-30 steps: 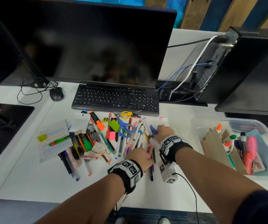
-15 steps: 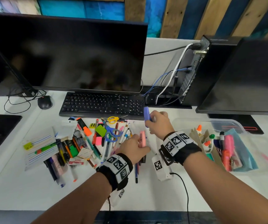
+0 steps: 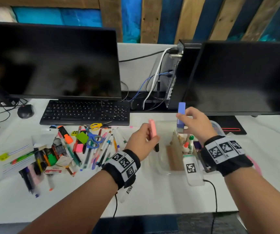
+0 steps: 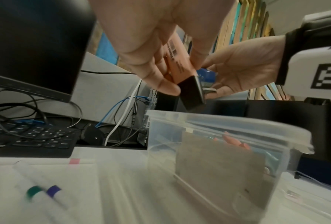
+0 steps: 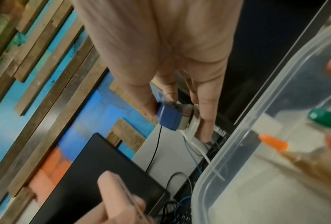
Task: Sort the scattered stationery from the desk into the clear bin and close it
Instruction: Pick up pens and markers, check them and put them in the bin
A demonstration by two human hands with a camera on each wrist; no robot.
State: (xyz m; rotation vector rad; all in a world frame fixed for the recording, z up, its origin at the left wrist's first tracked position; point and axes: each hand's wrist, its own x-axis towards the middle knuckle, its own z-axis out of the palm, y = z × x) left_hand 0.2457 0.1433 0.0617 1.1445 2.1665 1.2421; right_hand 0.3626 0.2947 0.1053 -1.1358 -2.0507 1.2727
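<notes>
Pink highlighter is pinched in the left hand, blue stapler in the right hand, both above the open clear bin. Some items already stand inside; a big pile of pens waits left of both hands, and the closing too.

Desk setup is pretty standard: a big dark monitor sits at about 10 o'clock, with a black keyboard right in front of it and a black mouse off at its 9 o'clock side. A second monitor fills the 2 o'clock area. Between them there's a black PC case with white and blue cables hanging off the back. Behind everything, a wall of wood and blue-painted planks.
</notes>
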